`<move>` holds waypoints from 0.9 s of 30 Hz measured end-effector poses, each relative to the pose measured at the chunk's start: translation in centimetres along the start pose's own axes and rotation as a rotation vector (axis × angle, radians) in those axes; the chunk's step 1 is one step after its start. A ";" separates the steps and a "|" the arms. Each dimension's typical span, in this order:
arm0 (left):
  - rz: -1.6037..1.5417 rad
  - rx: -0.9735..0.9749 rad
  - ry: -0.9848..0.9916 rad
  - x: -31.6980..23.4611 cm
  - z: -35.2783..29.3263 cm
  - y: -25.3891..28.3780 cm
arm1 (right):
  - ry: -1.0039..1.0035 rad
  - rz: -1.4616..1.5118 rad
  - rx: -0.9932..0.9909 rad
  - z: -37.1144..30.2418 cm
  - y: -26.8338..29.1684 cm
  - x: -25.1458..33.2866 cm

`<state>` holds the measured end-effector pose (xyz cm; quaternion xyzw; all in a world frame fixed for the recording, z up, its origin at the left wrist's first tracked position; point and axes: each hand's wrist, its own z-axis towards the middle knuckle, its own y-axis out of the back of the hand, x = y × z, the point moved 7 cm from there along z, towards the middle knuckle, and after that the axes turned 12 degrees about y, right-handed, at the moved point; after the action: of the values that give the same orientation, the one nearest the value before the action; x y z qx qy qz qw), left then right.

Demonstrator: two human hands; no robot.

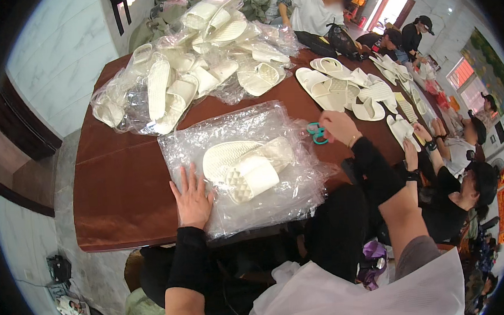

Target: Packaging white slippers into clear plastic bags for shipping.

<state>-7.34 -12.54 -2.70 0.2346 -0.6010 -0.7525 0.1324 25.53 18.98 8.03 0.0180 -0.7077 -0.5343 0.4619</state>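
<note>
A pair of cream slippers [253, 177] lies on a stack of clear plastic bags [292, 204] before me; one slipper partly overlaps the other. My left hand [194, 198] rests flat at the stack's left edge, fingers spread, holding nothing. Beyond the stack's right side is my right hand [341, 127], its fingers curled closed. Teal-handled scissors [316, 133] are right beside those fingers; whether the hand grips them or something else is hidden.
Bagged slippers [200, 68] are heaped across the far left of the brown table [121, 194]. Loose cream slippers [331, 86] spread along its right side. Several people sit farther along, one with a hand [410, 154] near a slipper. A black bag [343, 41] lies at the back.
</note>
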 end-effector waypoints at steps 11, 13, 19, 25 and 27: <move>-0.031 -0.024 -0.029 -0.8 0.6 -0.6 | -0.077 0.792 0.055 -4.8 -5.2 -5.8; 0.015 -0.004 -0.007 0.1 0.3 -0.9 | -0.053 0.837 -0.021 -3.7 -6.3 -2.1; 0.114 0.030 0.000 0.5 0.2 -1.4 | -0.017 1.210 0.162 -3.5 -5.7 0.2; 0.030 0.037 0.011 -0.2 0.1 -0.7 | 0.080 1.773 -0.139 -6.7 -3.4 -5.6; 0.007 -0.014 -0.003 -0.1 0.2 -0.5 | -0.028 1.735 0.046 -6.0 -5.6 -5.7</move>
<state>-7.35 -12.20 -3.10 0.2305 -0.5966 -0.7567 0.1356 30.22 15.16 0.13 -0.5254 -0.4876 0.0209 0.6970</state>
